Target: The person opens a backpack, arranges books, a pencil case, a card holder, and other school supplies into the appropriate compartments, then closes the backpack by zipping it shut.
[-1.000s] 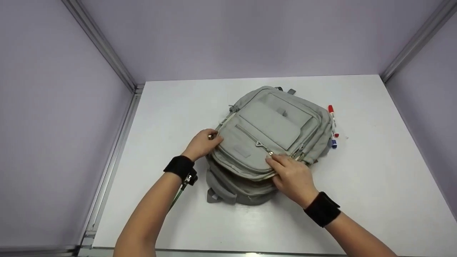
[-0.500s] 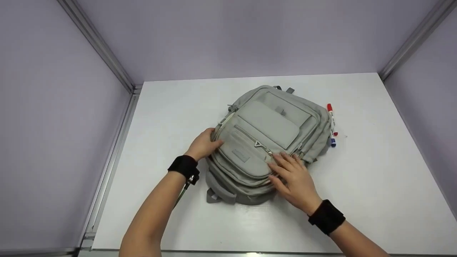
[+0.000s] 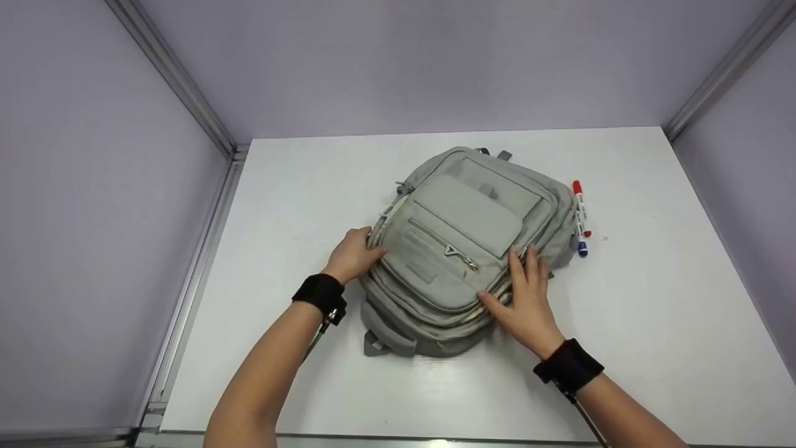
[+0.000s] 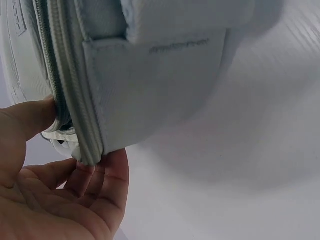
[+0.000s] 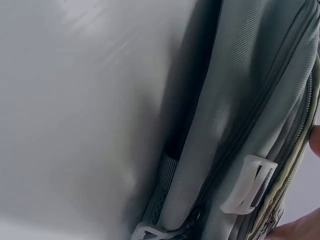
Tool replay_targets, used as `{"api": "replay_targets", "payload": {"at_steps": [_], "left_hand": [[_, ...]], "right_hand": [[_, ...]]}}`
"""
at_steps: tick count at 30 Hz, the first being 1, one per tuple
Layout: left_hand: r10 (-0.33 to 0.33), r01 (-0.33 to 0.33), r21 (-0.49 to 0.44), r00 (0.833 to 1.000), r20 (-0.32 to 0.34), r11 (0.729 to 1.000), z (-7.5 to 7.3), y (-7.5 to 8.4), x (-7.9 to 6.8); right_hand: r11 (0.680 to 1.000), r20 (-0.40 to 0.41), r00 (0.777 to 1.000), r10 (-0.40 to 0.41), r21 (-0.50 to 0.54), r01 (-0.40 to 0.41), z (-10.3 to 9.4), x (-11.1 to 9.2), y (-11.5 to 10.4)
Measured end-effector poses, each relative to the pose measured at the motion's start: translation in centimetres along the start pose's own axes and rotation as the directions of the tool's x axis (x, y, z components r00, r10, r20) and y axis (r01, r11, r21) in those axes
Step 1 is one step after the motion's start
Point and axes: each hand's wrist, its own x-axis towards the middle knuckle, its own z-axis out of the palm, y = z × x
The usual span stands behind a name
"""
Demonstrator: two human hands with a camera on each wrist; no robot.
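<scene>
A grey-green backpack (image 3: 469, 211) lies front side up on the white table, turned at a slant. My left hand (image 3: 354, 254) grips its left edge; in the left wrist view the thumb (image 4: 37, 116) lies by an open zipper (image 4: 67, 85) and the fingers curl round the lower corner. On the other side, my right hand (image 3: 528, 308) rests with spread, fairly straight fingers along the backpack's right edge. The front pocket's metal zipper pull (image 3: 461, 256) lies between the two hands. Only a thumb and part of a finger of that hand show at the right wrist view's edge.
Beside the backpack's right side lie a red-capped marker (image 3: 579, 198) and a blue-capped marker (image 3: 582, 247). A strap (image 3: 388, 336) sticks out at the backpack's near left. Lilac panels (image 3: 398, 68) with metal rails enclose the table (image 3: 298, 186).
My right hand has let go of the backpack's front and slid right to its side edge, fingers spreading. The front flap has settled lower. My left hand stays at the left edge.
</scene>
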Motion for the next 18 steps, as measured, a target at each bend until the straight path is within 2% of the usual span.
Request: {"api": "replay_targets", "payload": {"at_steps": [8, 18], "left_hand": [[-0.028, 0.028, -0.002, 0.999, 0.024, 1.0, 0.3, 0.0, -1.3], [-0.065, 0.069, -0.081, 0.997, 0.051, 0.994, 1.6, 0.9, -3.0]], "right_hand": [[0.998, 0.057, 0.997, -0.058, -0.014, 0.058, -1.2, 3.2, 1.1], [0.992, 0.157, 0.981, -0.115, -0.025, 0.121, -2.8, 7.9, 2.6]]}}
